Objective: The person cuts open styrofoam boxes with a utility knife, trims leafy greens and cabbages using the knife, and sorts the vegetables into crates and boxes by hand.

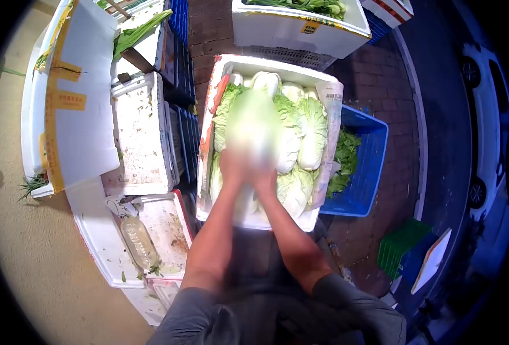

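Observation:
Both my arms reach forward over a white foam box (209, 192) packed with napa cabbages (312, 132). Around the lower end of a pale napa cabbage (254, 118), my left hand (232, 167) grips from the left side. Against the same cabbage's right side is my right hand (265, 176). A blur covers this cabbage and most of my fingers, so their exact placing is hidden. The other cabbages have white stems and light green leaves. Printed paper (330, 115) lines the box's right wall, and something red shows along its left wall.
A blue crate (369, 167) with leafy greens stands right of the box. Beyond it sits another foam box (289, 33) of greens. Foam trays (136, 135) with leaf scraps line the left, one holding a clear plastic container (139, 242). A green crate (403, 244) is at lower right.

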A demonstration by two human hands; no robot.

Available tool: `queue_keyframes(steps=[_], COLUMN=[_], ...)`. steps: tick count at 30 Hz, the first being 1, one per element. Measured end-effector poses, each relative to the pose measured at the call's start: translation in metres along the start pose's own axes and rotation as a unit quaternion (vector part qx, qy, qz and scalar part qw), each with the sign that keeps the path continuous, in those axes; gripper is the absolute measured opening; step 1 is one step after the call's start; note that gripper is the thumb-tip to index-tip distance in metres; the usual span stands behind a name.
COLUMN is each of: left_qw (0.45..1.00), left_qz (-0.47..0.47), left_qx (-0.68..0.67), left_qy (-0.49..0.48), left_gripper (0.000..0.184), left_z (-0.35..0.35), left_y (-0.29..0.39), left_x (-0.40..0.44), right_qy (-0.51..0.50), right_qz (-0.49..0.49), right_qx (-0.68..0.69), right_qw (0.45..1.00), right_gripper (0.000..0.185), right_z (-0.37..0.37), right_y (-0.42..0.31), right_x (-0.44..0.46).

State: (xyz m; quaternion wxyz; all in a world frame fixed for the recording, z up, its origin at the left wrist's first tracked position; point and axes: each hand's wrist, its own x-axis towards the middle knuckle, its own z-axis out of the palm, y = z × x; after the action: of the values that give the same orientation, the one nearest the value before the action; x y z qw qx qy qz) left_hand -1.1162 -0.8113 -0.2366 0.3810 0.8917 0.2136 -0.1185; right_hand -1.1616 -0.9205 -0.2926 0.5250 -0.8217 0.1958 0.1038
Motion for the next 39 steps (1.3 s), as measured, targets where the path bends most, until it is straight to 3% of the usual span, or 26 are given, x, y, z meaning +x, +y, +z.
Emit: queue_keyframes(steps=[1, 4, 8, 11, 12, 15, 16, 20, 28, 34, 38, 39], left_qw=[1.0, 0.994, 0.992, 0.987, 0.98, 0.989, 0.991, 0.992, 0.994, 0.987, 0.993, 0.993], left_qz=[-0.005, -0.049, -0.067, -0.12, -0.136, -0.135, -0.125, -0.117, -0.062, -0.151, -0.074, -0.088], left_qx=[-0.021, -0.088, -0.105, -0.112, -0.142, -0.065, -0.048, -0.026, -0.042, -0.048, -0.075, -0.08], left_qy=[0.001, 0.05, 0.012, -0.009, 0.018, 0.019, 0.03, 0.027, 0.085, 0.01, 0.044, 0.023], left_gripper=[0.069, 0.069, 0.077, 0.084, 0.09, 0.09, 0.087, 0.08, 0.069, 0.069, 0.067, 0.067], left_z=[0.0, 0.021, 0.036, 0.007, 0.009, 0.004, 0.002, -0.001, -0.029, -0.038, -0.007, -0.007], left_y=[-0.001, -0.017, -0.047, -0.013, -0.01, 0.0, 0.004, 0.013, 0.024, 0.007, -0.027, -0.032], left_x=[0.001, 0.002, 0.011, 0.012, 0.011, 0.017, 0.016, 0.007, -0.06, -0.135, -0.144, -0.14], right_qy=[0.009, -0.038, -0.007, 0.001, -0.004, -0.006, -0.002, 0.031, 0.026, -0.037, -0.041, -0.042], right_qz=[-0.093, 0.199, 0.08, 0.017, 0.143, 0.111, 0.133, 0.064, 0.081, 0.103, 0.104, 0.12], right_qx=[-0.078, 0.156, 0.081, 0.007, 0.102, 0.013, 0.034, 0.032, 0.058, 0.004, -0.04, 0.009], right_qw=[0.993, 0.967, 0.994, 1.0, 0.985, 0.994, 0.991, 0.997, 0.995, 0.994, 0.993, 0.992], right_gripper=[0.062, 0.067, 0.075, 0.076, 0.076, 0.072, 0.066, 0.061, 0.055, 0.057, 0.062, 0.065], right_z=[0.008, -0.032, 0.0, 0.008, -0.008, -0.016, -0.016, -0.017, -0.046, -0.071, -0.067, -0.066], right_y=[0.027, -0.07, 0.004, 0.038, -0.023, -0.048, -0.057, -0.062, -0.09, -0.055, -0.005, 0.005], right_x=[0.006, -0.02, -0.005, 0.002, -0.012, -0.017, -0.017, -0.02, -0.078, -0.14, -0.147, -0.145])
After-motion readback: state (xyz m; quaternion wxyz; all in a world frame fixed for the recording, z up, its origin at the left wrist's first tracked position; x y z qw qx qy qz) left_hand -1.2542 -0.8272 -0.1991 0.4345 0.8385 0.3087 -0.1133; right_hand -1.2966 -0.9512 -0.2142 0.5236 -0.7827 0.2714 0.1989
